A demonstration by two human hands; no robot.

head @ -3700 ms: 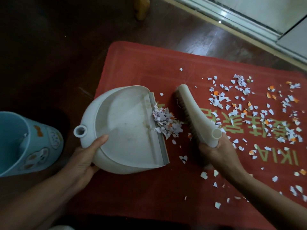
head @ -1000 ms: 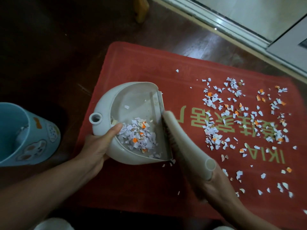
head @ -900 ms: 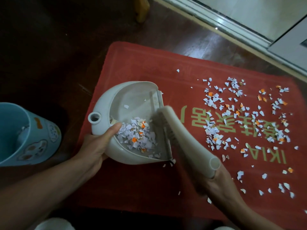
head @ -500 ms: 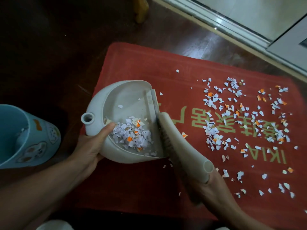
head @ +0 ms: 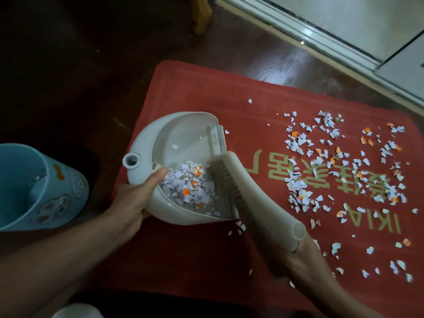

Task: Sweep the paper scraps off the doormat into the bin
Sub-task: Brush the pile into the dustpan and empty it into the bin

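Head view is showing a person working over a red doormat [head: 195, 92] that is lying on a dark wooden floor [head: 68, 76]. The left hand [head: 135, 200] is gripping the back wall of a white dustpan [head: 183, 134]. The thumb is pressing on the inside of the rim, and the other fingers are curling under the pan, mostly hidden. The dustpan is sitting on the left part of the doormat and is holding a pile of white and orange scraps [head: 190, 187], just beside the thumb. The right hand [head: 305, 260] is holding the handle end of a white brush [head: 259, 198]. Its fingers are wrapping under the handle, though they are dark and blurred there. The brush is lying slanted, and its bristles are touching the near part of the dustpan's open edge.

Many paper scraps [head: 321, 157] are lying loose on the right half of the doormat, over its green lettering, well apart from the dustpan. A few are lying just below the brush. The blue bin [head: 64, 196] with cartoon drawings is standing on the floor, left of the doormat and near the left hand. A pale door sill [head: 309, 31] is running across the top right corner.
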